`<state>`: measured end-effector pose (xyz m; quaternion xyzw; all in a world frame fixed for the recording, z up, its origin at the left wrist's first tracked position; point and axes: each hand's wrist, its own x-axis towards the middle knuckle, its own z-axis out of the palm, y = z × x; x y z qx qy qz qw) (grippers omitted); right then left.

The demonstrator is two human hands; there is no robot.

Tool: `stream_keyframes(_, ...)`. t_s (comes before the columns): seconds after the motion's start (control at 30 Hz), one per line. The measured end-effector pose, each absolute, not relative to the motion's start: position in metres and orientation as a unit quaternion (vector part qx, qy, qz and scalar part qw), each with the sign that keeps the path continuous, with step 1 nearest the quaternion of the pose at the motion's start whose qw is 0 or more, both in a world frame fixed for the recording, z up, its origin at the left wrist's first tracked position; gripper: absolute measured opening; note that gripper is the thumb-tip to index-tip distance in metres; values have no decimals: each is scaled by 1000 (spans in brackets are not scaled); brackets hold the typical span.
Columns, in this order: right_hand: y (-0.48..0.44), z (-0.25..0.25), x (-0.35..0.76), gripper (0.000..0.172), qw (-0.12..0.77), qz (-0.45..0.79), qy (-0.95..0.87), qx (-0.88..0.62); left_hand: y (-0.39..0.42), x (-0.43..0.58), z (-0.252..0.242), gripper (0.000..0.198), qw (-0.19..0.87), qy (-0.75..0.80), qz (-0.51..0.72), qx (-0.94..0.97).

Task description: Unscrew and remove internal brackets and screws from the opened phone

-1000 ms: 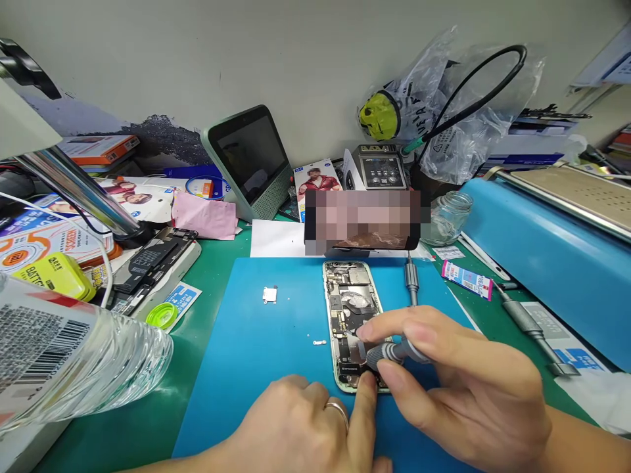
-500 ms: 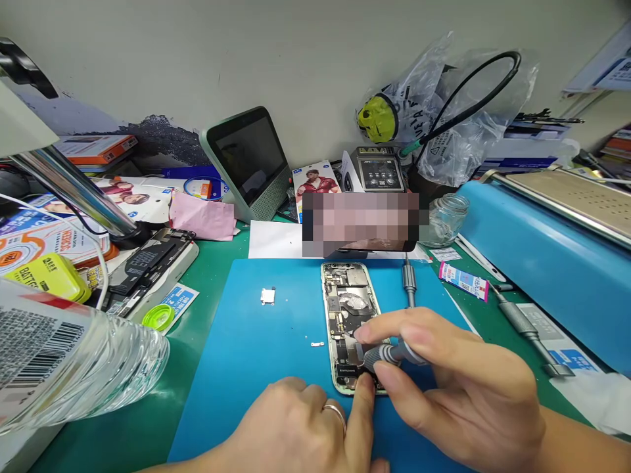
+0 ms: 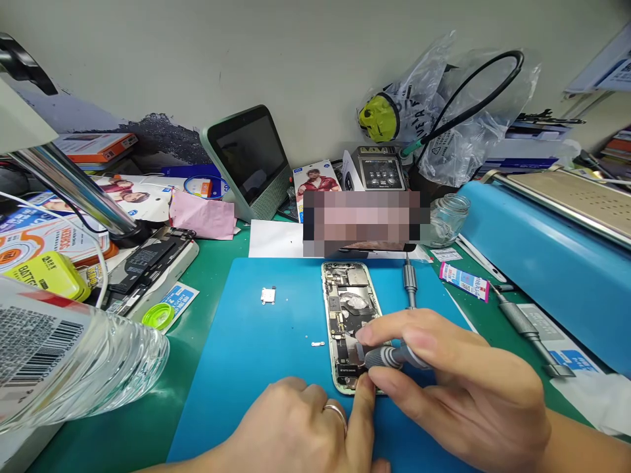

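Observation:
An opened phone (image 3: 348,309) lies screen-side off on a blue mat (image 3: 256,355), its circuit boards exposed. My right hand (image 3: 463,394) pinches a grey screwdriver (image 3: 389,357) whose tip sits on the phone's lower half. My left hand (image 3: 300,427), with a ring on one finger, is curled on the mat; its forefinger presses against the phone's near end. A small metal plate (image 3: 268,295) and a tiny bracket (image 3: 318,343) lie loose on the mat to the left of the phone.
A clear plastic bottle (image 3: 73,368) lies at the near left. Another opened phone (image 3: 148,263) and a green cap (image 3: 160,316) sit left of the mat. Spare screwdrivers (image 3: 525,328) lie right, beside a blue machine (image 3: 547,256). A smart display (image 3: 249,161) stands at the back.
Little has shifted. My right hand's fingers have turned slightly on the screwdriver's handle while its tip stays on the phone. My left hand holds still.

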<state>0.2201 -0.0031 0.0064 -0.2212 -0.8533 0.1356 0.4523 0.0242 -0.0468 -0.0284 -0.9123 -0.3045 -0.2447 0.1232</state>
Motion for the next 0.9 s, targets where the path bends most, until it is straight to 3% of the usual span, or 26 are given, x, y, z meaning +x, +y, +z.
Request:
stream_keyframes(0.37, -5, 4, 219, 76, 472, 146, -834, -245, -48, 23, -26, 39, 109, -300, -237, -918)
stream_keyframes(0.9, -2, 3, 220, 75, 476, 144, -837, -229, -48, 24, -30, 40, 116, -306, -251, -911)
